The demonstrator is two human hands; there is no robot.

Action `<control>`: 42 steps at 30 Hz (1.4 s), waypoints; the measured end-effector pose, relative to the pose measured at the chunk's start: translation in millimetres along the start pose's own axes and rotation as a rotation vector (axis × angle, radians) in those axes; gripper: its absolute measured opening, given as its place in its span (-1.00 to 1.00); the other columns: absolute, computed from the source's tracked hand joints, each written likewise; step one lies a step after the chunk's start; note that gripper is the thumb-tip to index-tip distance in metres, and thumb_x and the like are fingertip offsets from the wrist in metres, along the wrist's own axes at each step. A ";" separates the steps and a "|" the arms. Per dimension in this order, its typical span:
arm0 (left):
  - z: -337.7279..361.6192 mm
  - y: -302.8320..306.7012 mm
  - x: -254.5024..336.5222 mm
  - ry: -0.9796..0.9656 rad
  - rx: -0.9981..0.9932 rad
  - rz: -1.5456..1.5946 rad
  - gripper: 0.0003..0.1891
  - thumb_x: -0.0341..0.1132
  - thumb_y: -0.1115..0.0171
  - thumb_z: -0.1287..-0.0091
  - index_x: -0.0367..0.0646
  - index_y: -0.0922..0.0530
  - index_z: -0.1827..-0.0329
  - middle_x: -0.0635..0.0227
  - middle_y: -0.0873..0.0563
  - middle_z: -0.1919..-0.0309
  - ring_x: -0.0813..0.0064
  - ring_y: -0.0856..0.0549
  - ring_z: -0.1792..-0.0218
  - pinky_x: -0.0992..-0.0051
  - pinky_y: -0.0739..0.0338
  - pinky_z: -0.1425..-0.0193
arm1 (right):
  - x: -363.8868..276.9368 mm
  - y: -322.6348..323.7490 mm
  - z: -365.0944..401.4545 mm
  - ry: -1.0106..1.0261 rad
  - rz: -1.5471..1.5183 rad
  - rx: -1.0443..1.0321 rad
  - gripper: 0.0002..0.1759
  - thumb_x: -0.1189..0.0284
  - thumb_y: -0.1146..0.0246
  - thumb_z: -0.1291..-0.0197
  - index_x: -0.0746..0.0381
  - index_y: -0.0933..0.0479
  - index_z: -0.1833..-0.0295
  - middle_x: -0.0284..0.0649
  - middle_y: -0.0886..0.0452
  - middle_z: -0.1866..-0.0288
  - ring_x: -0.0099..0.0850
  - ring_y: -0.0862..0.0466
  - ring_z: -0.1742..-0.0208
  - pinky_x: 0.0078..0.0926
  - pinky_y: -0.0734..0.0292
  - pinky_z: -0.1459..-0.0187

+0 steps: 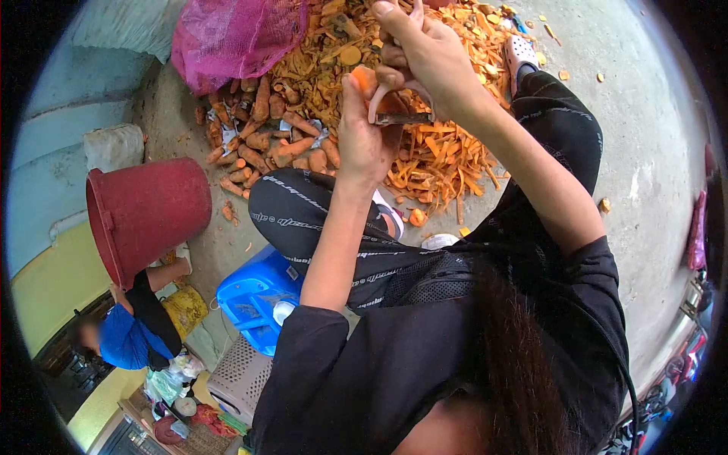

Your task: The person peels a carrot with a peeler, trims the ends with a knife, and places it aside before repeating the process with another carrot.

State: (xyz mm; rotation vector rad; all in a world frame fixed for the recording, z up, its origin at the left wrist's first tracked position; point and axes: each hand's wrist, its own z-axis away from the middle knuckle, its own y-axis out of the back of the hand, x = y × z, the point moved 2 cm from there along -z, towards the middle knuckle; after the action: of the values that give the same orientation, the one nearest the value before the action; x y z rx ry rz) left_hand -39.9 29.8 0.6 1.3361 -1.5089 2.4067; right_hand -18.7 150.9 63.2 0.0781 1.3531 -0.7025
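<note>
My left hand (pixel 359 144) is closed around a carrot (pixel 364 79), whose bright orange end shows above the thumb while the rest is mostly hidden. A Y-shaped peeler (pixel 403 119) with pale pinkish arms is gripped in my right hand (pixel 428 57), its blade close beside the left hand's fingers. Both hands are over a heap of orange peelings (pixel 440 163). Left of them, unpeeled carrots (pixel 284 148) lie piled on the floor, some on scraps of paper.
A pink mesh sack (pixel 231 38) lies beside the carrots. To the left are a red bucket (pixel 155 220), a blue jerrycan (pixel 254 292) and a grey perforated crate (pixel 239 379). Another person in a blue shirt (pixel 129 337) is behind the bucket. My bent knees flank the peelings.
</note>
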 end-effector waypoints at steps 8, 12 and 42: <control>4.3 -23.5 2.0 -0.112 0.071 -0.237 -0.54 0.07 0.35 -0.51 0.00 -0.41 -0.11 0.42 -0.59 0.08 0.56 -0.60 0.10 0.49 -0.54 0.03 | -4.6 2.4 -6.6 0.008 -0.272 -0.158 -0.66 0.18 -0.06 -0.37 0.14 -0.35 0.41 -0.46 -0.34 0.58 -0.67 -0.33 0.62 -0.66 -0.26 0.59; 7.6 -30.6 -0.9 -0.115 0.072 -0.265 -0.56 0.06 0.36 -0.52 -0.05 -0.37 -0.09 0.39 -0.56 0.16 0.57 -0.58 0.21 0.54 -0.53 0.08 | -13.3 9.1 -17.4 0.043 -0.138 -0.028 -0.66 0.15 -0.07 -0.36 0.15 -0.37 0.38 -0.45 -0.36 0.53 -0.65 -0.30 0.61 -0.66 -0.24 0.58; 6.0 -8.3 -3.2 0.100 0.100 0.055 -0.51 0.09 0.31 -0.50 -0.10 -0.40 -0.11 0.37 -0.56 0.15 0.51 -0.57 0.12 0.39 -0.54 0.02 | -6.3 -2.9 2.6 0.098 -0.092 -0.074 -0.64 0.16 -0.01 -0.41 0.11 -0.29 0.43 -0.53 -0.26 0.62 -0.72 -0.24 0.65 -0.71 -0.17 0.64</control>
State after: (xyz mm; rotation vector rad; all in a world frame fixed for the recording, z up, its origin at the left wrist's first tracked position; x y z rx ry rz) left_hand -30.6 31.1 5.7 1.1849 -1.4378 2.5714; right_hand -18.2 150.0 70.5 -0.0093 1.4823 -0.7325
